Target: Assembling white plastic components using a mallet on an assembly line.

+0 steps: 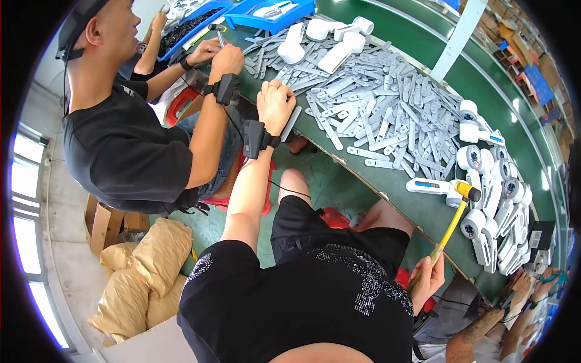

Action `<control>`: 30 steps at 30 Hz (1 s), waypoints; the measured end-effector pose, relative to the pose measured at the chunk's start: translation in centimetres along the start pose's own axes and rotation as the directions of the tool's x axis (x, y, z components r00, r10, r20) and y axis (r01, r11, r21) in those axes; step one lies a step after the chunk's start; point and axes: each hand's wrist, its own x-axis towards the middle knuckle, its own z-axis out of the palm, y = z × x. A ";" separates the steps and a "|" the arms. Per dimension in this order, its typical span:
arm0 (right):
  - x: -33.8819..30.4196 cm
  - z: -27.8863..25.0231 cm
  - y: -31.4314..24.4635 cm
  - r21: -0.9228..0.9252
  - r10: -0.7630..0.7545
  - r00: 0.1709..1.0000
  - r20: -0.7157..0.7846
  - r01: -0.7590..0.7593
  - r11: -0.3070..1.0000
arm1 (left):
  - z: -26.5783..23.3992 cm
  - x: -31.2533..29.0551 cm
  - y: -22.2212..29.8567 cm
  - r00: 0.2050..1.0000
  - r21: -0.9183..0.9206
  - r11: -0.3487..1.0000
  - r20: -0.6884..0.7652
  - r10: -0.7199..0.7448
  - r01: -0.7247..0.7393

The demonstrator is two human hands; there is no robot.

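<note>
My right hand [428, 278] is wrapped round the yellow handle of a hammer [452, 227], whose head, yellow with a dark face, is raised over the table's near edge beside a white handled part [428, 186]. My left hand [276, 107], with a black device strapped at the wrist, is at the near left edge of a big heap of flat grey plastic strips [387, 115]. Its fingers are curled in, and what they hold, if anything, is hidden. One grey strip [292, 123] slants right beside the left thumb; whether it is held I cannot tell.
White round-headed housings lie on the heap's far side [339, 51] and crowd the green table [387, 181] at right [496, 206]. A co-worker [133, 127] sits close at my left, holding a hammer. Blue trays [269, 18] stand beyond. Tan sacks [151, 266] lie on the floor.
</note>
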 end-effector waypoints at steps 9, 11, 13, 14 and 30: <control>-0.1 0.2 -0.1 0.006 0.020 0.999 0.029 -0.021 1.000 | -2.7 -3.2 2.1 0.815 -0.272 0.780 0.028 -0.579 0.563; -0.1 0.4 0.2 0.011 0.018 1.000 0.016 -0.018 1.000 | 0.4 -4.5 3.7 0.884 -0.320 0.838 -0.005 -0.468 0.442; 0.4 1.2 0.2 -0.005 0.019 1.000 0.011 -0.019 1.000 | 2.1 -5.4 4.9 0.871 -0.367 0.852 -0.177 -0.459 0.374; 0.5 1.5 0.2 0.004 0.031 0.999 0.028 -0.031 1.000 | 2.3 -5.8 4.9 0.837 -0.405 0.812 -0.174 -0.519 0.419; 0.5 0.4 0.2 0.088 0.069 0.997 0.046 -0.073 0.993 | -3.8 -8.9 6.4 0.757 -0.772 0.185 0.494 -0.428 0.608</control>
